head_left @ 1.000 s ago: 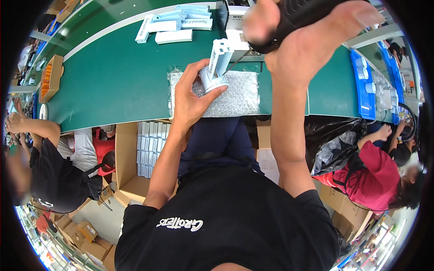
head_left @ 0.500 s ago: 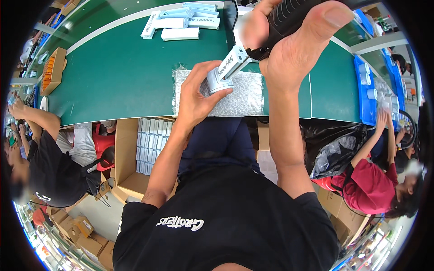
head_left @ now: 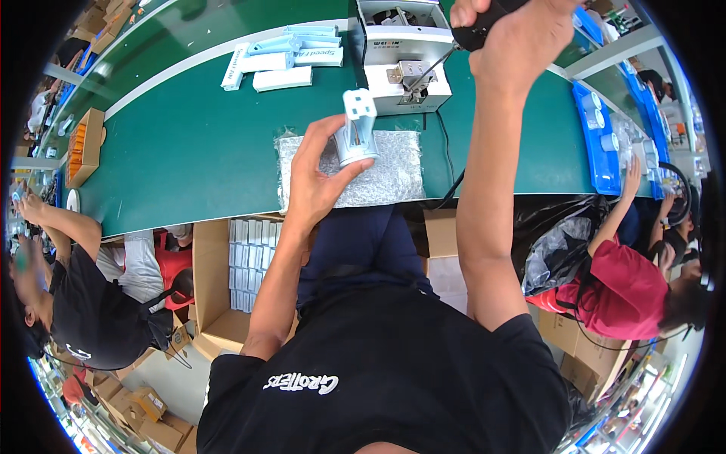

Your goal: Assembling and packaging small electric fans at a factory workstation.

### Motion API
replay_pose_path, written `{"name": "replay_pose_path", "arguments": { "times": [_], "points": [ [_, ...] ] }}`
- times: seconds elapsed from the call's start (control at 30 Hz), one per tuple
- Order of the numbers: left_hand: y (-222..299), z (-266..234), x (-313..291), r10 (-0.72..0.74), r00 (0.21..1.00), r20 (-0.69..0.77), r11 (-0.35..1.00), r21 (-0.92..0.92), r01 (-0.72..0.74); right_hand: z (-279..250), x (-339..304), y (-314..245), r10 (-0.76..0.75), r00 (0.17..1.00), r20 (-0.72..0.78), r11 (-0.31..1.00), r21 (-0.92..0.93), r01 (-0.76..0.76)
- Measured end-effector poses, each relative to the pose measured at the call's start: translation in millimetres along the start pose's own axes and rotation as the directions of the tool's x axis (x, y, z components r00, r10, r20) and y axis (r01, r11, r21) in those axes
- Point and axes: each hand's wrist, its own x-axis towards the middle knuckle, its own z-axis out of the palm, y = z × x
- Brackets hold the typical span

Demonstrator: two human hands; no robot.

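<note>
My left hand (head_left: 314,170) is closed round the cylindrical base of a pale blue plastic housing (head_left: 359,129). Its squared end stands up with small openings showing. Beneath it lies a sheet of bubble wrap (head_left: 397,178) at the bench's near edge. My right hand (head_left: 514,57) grips a black electric screwdriver (head_left: 484,23), partly cut off by the top of the picture. The thin bit slants down left to the front outlet of a white screw feeder (head_left: 401,45). Whether a screw sits on the tip is too small to tell.
Several pale blue housings (head_left: 281,79) lie piled at the far left of the green bench (head_left: 181,151). An orange-filled carton (head_left: 87,147) stands further left, a blue tray (head_left: 601,163) at right. Below the bench is an open carton (head_left: 215,265) of stacked parts. Co-workers sit on both sides.
The screwdriver has left the housing and swung away up and right, its bit now at the screw feeder. My left hand has tilted the housing more upright and keeps hold of it.
</note>
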Motion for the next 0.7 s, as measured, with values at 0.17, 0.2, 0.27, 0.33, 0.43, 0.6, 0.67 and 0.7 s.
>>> {"name": "replay_pose_path", "arguments": {
  "times": [0.17,0.2,0.27,0.33,0.43,0.6,0.67,0.7],
  "points": [
    [4.1,-2.1,0.2,-0.047,0.999,-0.009,0.999,-0.018,0.047,2.6,-2.8,16.0,0.078,0.996,0.035,0.996,-0.053,-0.076],
    [3.9,-1.7,1.1,-0.041,0.999,-0.015,0.999,-0.017,0.041,2.8,-2.7,16.3,0.082,0.996,0.035,0.995,-0.054,-0.08],
    [3.0,-1.3,1.5,-0.035,0.999,-0.019,0.999,-0.017,0.034,3.8,-0.3,15.5,0.1,0.992,0.081,0.995,-0.033,-0.098],
    [1.8,-0.1,1.0,-0.042,0.999,-0.031,0.999,-0.01,0.042,3.5,-0.8,15.1,0.1,0.99,0.101,0.995,-0.039,-0.096],
    [2.4,0.2,-0.5,-0.083,0.996,-0.01,0.997,-0.002,0.083,2.1,-3.5,11.8,0.12,0.988,0.098,0.992,-0.042,-0.117],
    [4.1,4.1,3.9,-0.077,0.997,-0.002,0.997,0.008,0.077,5.2,-21.4,-28.4,0.432,0.846,0.314,0.199,0.881,-0.429],
    [5.4,1.4,2.5,-0.069,0.998,-0.002,0.996,0.047,0.069,6.1,-25.8,-35.9,0.37,0.929,0.011,0.79,0.523,-0.321],
    [6.2,0.2,1.7,-0.068,0.998,-0.002,0.996,0.057,0.068,3.5,-38.6,-26.1,0.162,0.943,0.29,0.485,0.809,-0.332]
  ]
}}
